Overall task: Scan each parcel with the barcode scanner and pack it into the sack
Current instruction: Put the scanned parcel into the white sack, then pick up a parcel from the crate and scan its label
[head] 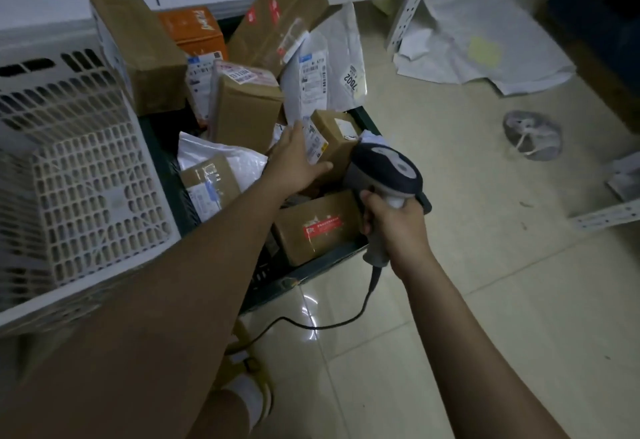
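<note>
A small cardboard parcel (334,137) lies in the dark green crate (332,258), near its far right corner. The left hand (298,161), fingers spread flat, rests against the parcel's labelled side. Just right of the parcel, the right hand (391,217) grips the barcode scanner (384,175). Risk: tall boxes (280,16) leaning behind the parcel could topple once it is lifted.
</note>
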`<state>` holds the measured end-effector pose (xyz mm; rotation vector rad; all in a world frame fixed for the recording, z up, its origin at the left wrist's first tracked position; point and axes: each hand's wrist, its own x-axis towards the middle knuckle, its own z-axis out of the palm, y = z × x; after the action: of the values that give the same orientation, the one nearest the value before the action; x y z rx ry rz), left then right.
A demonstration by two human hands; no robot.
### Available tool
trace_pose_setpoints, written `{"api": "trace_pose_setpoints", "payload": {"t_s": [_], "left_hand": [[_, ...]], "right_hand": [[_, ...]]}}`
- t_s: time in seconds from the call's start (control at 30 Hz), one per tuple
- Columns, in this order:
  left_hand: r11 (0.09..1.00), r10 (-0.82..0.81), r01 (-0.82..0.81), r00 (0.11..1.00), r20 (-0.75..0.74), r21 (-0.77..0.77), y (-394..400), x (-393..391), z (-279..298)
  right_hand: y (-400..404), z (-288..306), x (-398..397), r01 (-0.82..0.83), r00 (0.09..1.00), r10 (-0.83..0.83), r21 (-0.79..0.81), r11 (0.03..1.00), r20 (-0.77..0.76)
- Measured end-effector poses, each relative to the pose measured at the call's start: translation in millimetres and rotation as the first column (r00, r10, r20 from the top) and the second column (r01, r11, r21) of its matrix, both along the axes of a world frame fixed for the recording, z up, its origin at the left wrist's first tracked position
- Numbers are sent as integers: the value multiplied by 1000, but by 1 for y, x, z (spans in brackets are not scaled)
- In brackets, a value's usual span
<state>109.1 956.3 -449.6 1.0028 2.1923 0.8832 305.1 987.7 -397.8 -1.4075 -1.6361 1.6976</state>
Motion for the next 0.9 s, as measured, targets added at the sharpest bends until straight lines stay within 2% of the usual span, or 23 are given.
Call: {"api": "trace_pose_setpoints", "payload": {"t_s": [0.13, 0.23, 0.3, 0.43, 0.53, 0.67, 0.77, 0.83, 0.9], "left_hand": [[992, -75, 72, 997, -23, -107, 35, -9, -3], [991, -82, 76, 995, -50, -110, 42, -8, -3], [998, -42, 38, 995, -89, -49, 34, -5, -1], [985, 84, -72, 994, -72, 156, -11, 1, 19], [975, 107, -61, 972, -210, 213, -63, -1, 39], [988, 90, -14, 856, -508, 151, -132, 2, 64], [992, 10, 85, 691, -723, 95, -183, 11, 64], [992, -41, 123, 591, -806, 40, -208, 20, 54], [992, -75, 126, 559, -826, -5, -224, 24, 49]], "right_hand": [[6, -1, -14, 61, 998, -62, -49, 997, -21], [9, 2, -21, 54, 998, -55, -58, 997, -23], [8, 2, -23, 62, 997, -64, -71, 996, -32], [-1, 4, -25, 153, 983, -163, -115, 982, -87], [-14, 13, -30, 160, 964, -193, -177, 971, -184], [-46, 25, -51, 117, 959, -175, -254, 960, -221], [-79, 27, -71, 88, 978, -133, -256, 963, -164], [-104, 28, -80, 37, 991, -66, -241, 970, -113], [-123, 26, -86, 20, 991, -54, -268, 963, -119]]}}
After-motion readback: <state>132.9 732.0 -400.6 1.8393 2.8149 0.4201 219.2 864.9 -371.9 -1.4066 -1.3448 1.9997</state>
